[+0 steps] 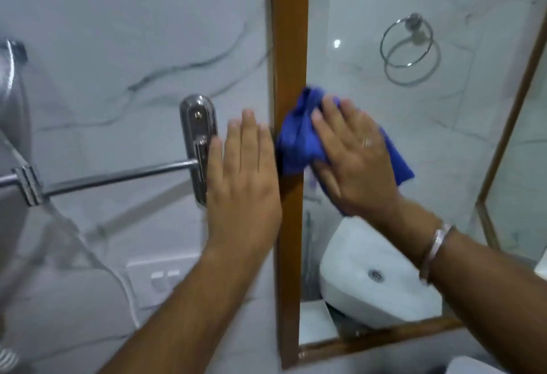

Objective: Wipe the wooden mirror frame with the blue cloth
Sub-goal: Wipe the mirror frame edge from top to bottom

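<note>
Wiping the wooden mirror frame (288, 33)

The right hand (355, 154), fingers spread flat, is pressing the blue cloth (297, 139) onto the frame's upright. The left hand (242, 184), fingers straight together, is lying flat just left of the frame, probably steadying the reach.

Bathroom, marble-look wall tiles (118, 33) left of wooden mirror frame (290, 33), chrome towel rail bracket (196, 136) just left of it, towel ring (407, 42) and white basin (370, 279) reflected right of it

The shiny metal bracket (197, 148) and its bar (118, 176) block the left; bare wall (133, 33) above is open.
</note>
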